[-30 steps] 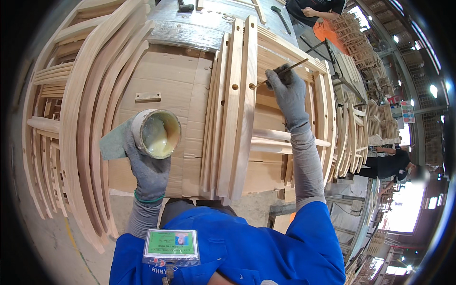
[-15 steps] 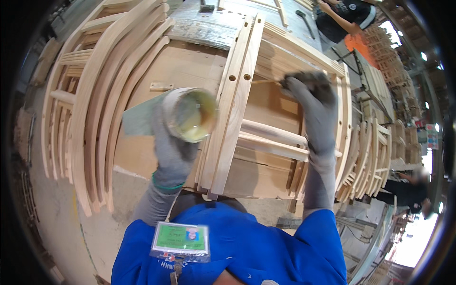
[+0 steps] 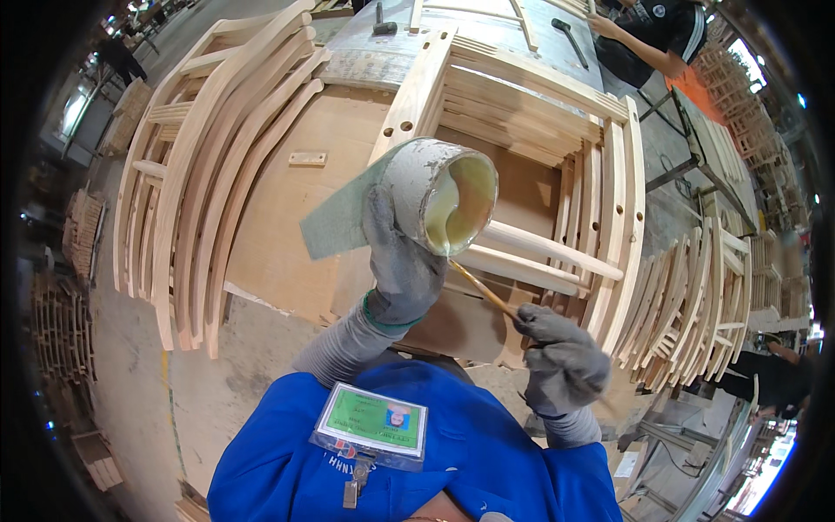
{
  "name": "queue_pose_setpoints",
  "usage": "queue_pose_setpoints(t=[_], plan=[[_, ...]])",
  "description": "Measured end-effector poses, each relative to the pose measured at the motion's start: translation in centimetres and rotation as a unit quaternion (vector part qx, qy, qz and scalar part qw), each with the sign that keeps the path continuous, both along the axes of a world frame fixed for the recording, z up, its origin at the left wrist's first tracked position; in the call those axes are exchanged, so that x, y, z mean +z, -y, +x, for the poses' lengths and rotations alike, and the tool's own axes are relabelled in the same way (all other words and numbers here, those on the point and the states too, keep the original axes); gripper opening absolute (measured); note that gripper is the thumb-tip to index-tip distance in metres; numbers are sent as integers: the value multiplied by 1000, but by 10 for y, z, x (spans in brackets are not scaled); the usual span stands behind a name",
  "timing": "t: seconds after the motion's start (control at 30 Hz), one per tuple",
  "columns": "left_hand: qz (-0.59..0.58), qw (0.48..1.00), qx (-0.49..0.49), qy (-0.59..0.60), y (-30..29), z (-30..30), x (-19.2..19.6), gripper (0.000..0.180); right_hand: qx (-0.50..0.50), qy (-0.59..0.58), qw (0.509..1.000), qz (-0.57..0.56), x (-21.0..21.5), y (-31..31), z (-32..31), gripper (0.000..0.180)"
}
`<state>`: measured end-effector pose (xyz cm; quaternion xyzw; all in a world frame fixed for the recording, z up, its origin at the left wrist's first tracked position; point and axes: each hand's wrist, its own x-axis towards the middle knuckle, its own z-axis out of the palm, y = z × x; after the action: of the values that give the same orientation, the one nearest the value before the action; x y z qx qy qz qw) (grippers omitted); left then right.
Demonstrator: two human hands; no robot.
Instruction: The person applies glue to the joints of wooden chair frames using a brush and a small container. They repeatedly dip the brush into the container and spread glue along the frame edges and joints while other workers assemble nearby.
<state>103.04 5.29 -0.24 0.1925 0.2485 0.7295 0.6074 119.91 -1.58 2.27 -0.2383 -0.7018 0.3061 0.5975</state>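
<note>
A bright blue work shirt is worn, filling the frame at six o'clock. A badge holder with a green card is clipped to the chest, and a small metal clip is seen below it. Both hands are covered by grey knitted gloves: the left hand at about eleven o'clock from the badge, the right hand at about two o'clock. A green cuff edge is shown on the left glove. Grey ribbed sleeves are worn over both forearms.
</note>
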Motion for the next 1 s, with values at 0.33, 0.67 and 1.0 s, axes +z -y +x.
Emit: queue_pose_setpoints(t=[0.33,0.67,1.0], plan=[[0,997,-62,45,6,39,0,61,-50,-127,989,-50,-12,15,20,17],[62,997,-34,-25,10,17,-24,46,-387,-59,897,-204,32,-81,197,19],[65,997,-42,-29,-1,5,-25,46,-376,47,895,-237,-29,-166,264,24]])
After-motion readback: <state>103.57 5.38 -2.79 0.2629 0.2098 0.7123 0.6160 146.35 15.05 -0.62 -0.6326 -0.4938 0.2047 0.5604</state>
